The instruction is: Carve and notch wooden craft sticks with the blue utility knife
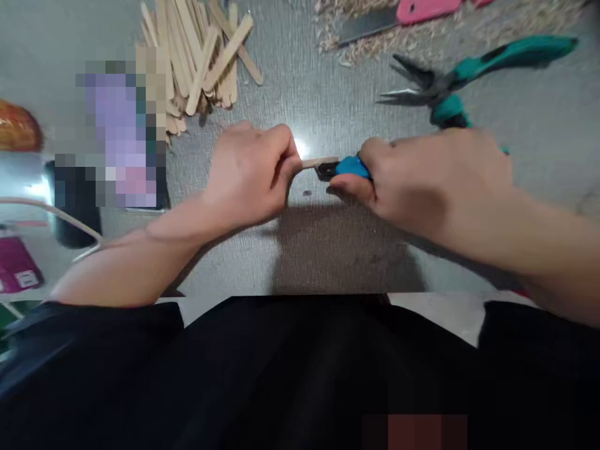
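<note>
My left hand [250, 172] pinches one end of a thin wooden craft stick [308, 164] between thumb and fingers. Around a blue and black utility knife [352, 167] the fingers of my right hand [426, 178] are wrapped, with the thumb along its near side. The knife's black front end meets the stick a short way from my left fingertips. Its blade is too small and blurred to make out. On the tabletop [234, 262] just below the stick lies a small dark bit [307, 193].
A heap of craft sticks [197, 50] lies at the back left. Teal-handled pliers [440, 81] lie jaws apart behind my right hand. Beyond them, a pink-handled blade [426, 11] rests among wood shavings [506, 28]. A black object [77, 219] and a cable [56, 209] sit left.
</note>
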Demonstrator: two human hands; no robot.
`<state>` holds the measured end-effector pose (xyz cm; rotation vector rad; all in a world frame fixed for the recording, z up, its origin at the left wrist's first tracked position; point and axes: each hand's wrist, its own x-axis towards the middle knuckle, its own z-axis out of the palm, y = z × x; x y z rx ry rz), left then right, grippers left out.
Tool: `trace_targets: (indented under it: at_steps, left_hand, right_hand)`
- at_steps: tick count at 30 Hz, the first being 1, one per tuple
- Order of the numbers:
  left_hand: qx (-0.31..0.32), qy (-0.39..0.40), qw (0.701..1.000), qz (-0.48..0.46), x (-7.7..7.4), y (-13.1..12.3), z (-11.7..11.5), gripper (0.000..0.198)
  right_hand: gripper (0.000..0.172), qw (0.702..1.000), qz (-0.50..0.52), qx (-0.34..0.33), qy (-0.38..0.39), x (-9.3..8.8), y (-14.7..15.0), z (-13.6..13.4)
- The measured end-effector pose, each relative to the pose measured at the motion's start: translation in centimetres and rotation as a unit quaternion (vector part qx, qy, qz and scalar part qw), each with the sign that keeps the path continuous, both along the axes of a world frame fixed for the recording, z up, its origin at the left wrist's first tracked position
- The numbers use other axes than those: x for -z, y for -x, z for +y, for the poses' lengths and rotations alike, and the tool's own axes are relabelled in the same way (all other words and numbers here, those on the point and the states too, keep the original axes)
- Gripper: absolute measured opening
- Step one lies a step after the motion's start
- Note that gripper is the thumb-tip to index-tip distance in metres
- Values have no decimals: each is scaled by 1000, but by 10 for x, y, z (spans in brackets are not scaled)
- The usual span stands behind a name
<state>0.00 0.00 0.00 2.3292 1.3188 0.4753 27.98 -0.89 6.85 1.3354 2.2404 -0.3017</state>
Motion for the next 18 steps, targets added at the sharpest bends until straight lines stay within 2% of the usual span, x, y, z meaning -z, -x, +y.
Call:
trace_targets:
  at_steps: [4, 9, 18]
  left_hand:
    - [-6, 5, 1000, -5, 2, 1, 0, 31]
    - [7, -2, 1000, -13, 4, 0, 1, 29]
    - [10, 8, 1000, -24, 11, -1, 2, 25]
  right_hand:
    - [95, 1000, -8, 4, -4, -2, -1, 2]
    - [105, 999, 19, 21, -21, 3, 1, -1]
    - [102, 998, 37, 44, -13, 5, 3, 2]
